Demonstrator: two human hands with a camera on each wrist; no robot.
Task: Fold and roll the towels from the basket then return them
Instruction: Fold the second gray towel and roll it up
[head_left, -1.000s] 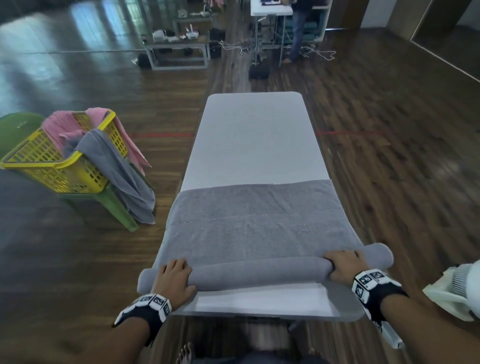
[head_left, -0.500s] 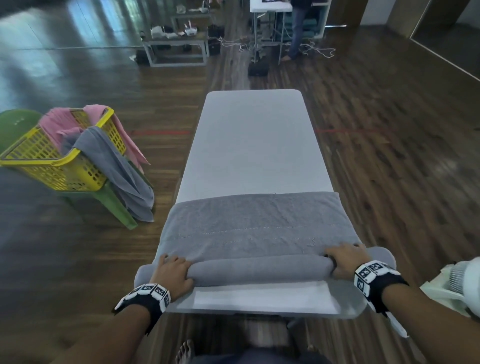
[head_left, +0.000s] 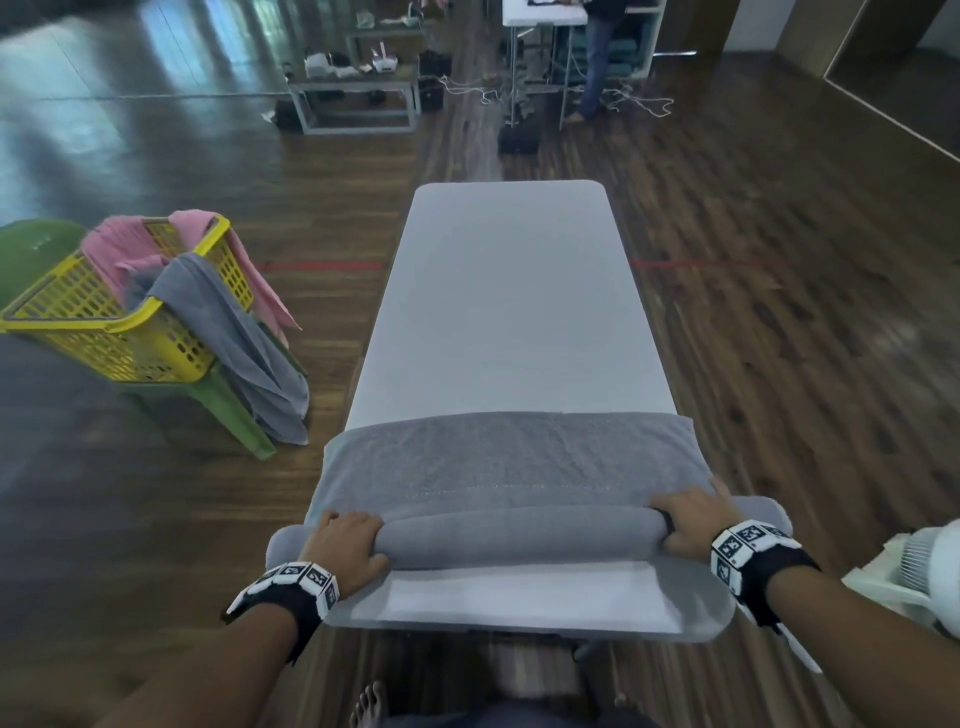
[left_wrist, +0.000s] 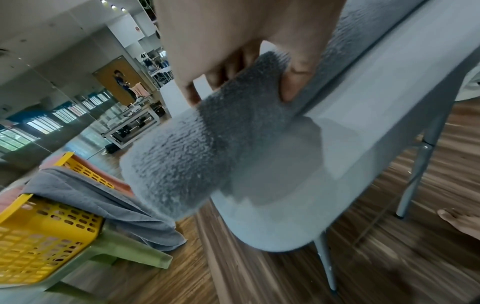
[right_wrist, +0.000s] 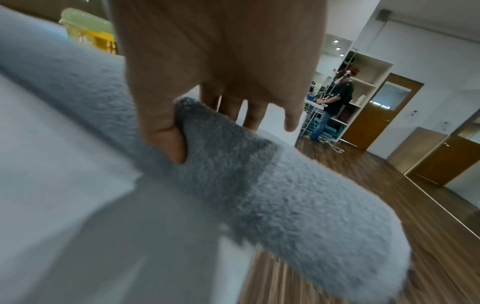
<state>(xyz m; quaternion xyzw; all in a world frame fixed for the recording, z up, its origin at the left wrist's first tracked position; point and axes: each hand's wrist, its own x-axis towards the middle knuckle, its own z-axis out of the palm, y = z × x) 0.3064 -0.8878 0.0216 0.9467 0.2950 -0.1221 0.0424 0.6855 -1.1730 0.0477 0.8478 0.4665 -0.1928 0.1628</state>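
A grey towel (head_left: 509, 457) lies across the near end of a long grey table (head_left: 509, 291). Its near part is wound into a thick roll (head_left: 519, 538) whose ends stick out past both table sides. My left hand (head_left: 345, 540) grips the roll near its left end, fingers over the top and thumb on the near side. My right hand (head_left: 693, 517) grips it the same way near the right end. The left wrist view shows the fuzzy roll end (left_wrist: 207, 144) under my left hand (left_wrist: 241, 86). In the right wrist view the other roll end (right_wrist: 285, 195) sits below my right hand (right_wrist: 215, 131).
A yellow basket (head_left: 104, 332) stands on a green stool (head_left: 228, 410) to the left of the table. A pink towel (head_left: 119, 249) and another grey towel (head_left: 234, 343) hang over its rim. A white fan (head_left: 924, 566) is at my right. A person stands at a far desk.
Both hands have pushed the roll forward, away from me. The roll has grown thicker and the flat stretch of towel beyond it has become shorter.
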